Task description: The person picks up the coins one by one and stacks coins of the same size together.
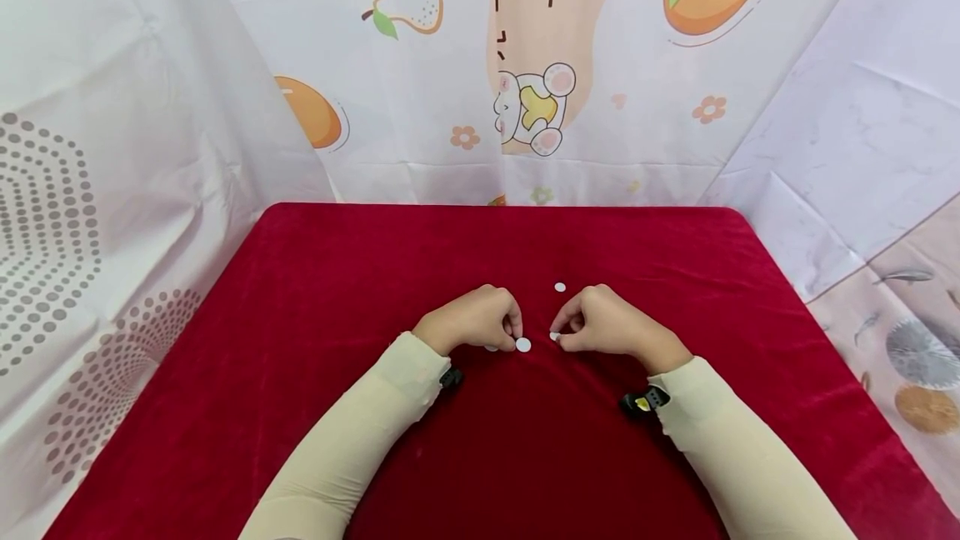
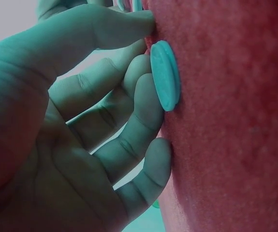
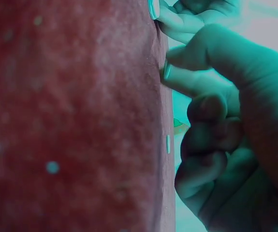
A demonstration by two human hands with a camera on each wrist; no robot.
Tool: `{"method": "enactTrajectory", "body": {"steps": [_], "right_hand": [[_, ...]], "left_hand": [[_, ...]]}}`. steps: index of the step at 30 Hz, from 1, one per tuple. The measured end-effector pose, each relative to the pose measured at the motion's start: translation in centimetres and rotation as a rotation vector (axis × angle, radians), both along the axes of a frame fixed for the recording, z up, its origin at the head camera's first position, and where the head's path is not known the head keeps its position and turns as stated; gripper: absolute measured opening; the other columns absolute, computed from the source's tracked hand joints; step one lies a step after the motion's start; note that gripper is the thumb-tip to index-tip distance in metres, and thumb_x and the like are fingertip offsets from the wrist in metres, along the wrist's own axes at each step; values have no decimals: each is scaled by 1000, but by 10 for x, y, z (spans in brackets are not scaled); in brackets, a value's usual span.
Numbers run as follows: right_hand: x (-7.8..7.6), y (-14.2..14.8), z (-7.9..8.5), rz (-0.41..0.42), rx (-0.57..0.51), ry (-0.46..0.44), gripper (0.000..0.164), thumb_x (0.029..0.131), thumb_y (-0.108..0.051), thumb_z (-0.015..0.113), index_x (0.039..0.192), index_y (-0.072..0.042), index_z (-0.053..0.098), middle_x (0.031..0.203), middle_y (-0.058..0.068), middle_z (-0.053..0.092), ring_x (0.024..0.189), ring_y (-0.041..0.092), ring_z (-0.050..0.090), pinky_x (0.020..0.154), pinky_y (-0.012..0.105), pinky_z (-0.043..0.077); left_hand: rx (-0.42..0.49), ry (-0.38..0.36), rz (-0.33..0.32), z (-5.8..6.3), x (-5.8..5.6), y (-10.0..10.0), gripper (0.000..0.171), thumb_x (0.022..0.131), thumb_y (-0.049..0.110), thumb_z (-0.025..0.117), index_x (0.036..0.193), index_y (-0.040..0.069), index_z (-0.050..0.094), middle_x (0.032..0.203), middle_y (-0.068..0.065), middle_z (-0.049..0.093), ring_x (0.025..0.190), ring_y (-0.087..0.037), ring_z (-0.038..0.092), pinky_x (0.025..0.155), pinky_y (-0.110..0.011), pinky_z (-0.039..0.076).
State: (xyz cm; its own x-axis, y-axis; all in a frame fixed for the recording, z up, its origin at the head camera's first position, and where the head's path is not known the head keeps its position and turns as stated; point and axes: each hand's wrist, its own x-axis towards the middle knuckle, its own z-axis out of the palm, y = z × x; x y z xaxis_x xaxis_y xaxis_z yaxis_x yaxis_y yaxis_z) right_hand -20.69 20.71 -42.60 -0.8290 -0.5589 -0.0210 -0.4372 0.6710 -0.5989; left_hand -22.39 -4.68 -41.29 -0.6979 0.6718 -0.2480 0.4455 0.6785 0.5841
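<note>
My left hand [image 1: 480, 319] is lowered to the cloth with its thumb and index finger at the edge of a small white disc [image 1: 522, 344]. Partly covered by that hand is another disc [image 2: 165, 76], which shows two layers in the left wrist view, close to the curled fingers. Across a short gap, my right hand [image 1: 611, 322] pinches a small white disc [image 1: 555, 337] between thumb and index finger, its other fingers curled in. In the right wrist view this disc [image 3: 167, 69] is seen nearly edge-on.
One more white disc [image 1: 560, 287] lies on the cloth beyond the right hand. A dark red cloth [image 1: 360, 273] covers the table. Printed curtains [image 1: 420, 98] hang behind it and along both sides. Each wrist carries a small black device, such as the right one [image 1: 637, 402].
</note>
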Motion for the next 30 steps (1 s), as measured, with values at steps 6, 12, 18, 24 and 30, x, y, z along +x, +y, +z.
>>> {"method": "enactTrajectory", "body": {"steps": [6, 12, 18, 24, 30], "right_hand": [[2, -2, 2, 32, 14, -22, 16, 80, -12, 79, 86, -27, 82, 51, -11, 51, 48, 2, 39, 49, 20, 35], [5, -4, 5, 47, 40, 0, 15, 80, -12, 79, 88, -25, 83, 51, -12, 52, 48, 1, 40, 49, 20, 36], [6, -5, 6, 71, 49, 25, 14, 81, -13, 80, 87, -25, 82, 51, -15, 50, 49, -1, 40, 51, 19, 37], [6, -3, 5, 96, 31, -26, 16, 81, -13, 82, 88, -27, 82, 51, -13, 51, 48, 0, 41, 50, 19, 37], [4, 0, 2, 91, 8, -87, 18, 80, -15, 86, 90, -28, 81, 54, -9, 54, 50, 2, 44, 51, 20, 40]], "left_hand": [[-3, -5, -1, 0, 0, 0, 9, 85, 11, 82, 83, 18, 78, 73, 6, 71, 60, -10, 65, 61, -25, 56], [-3, -10, 2, 1, 0, 0, 11, 85, 10, 82, 81, 19, 77, 73, 6, 71, 61, -10, 65, 61, -25, 56], [-7, -3, 1, 1, 0, 1, 11, 85, 10, 82, 81, 19, 77, 73, 6, 71, 61, -10, 64, 62, -25, 56], [-9, 0, 1, 1, 0, 1, 11, 85, 10, 82, 81, 19, 76, 73, 6, 71, 61, -10, 64, 61, -25, 56], [-8, -4, 0, 0, 0, 1, 11, 85, 11, 82, 81, 19, 77, 74, 6, 71, 62, -10, 64, 62, -25, 56]]}}
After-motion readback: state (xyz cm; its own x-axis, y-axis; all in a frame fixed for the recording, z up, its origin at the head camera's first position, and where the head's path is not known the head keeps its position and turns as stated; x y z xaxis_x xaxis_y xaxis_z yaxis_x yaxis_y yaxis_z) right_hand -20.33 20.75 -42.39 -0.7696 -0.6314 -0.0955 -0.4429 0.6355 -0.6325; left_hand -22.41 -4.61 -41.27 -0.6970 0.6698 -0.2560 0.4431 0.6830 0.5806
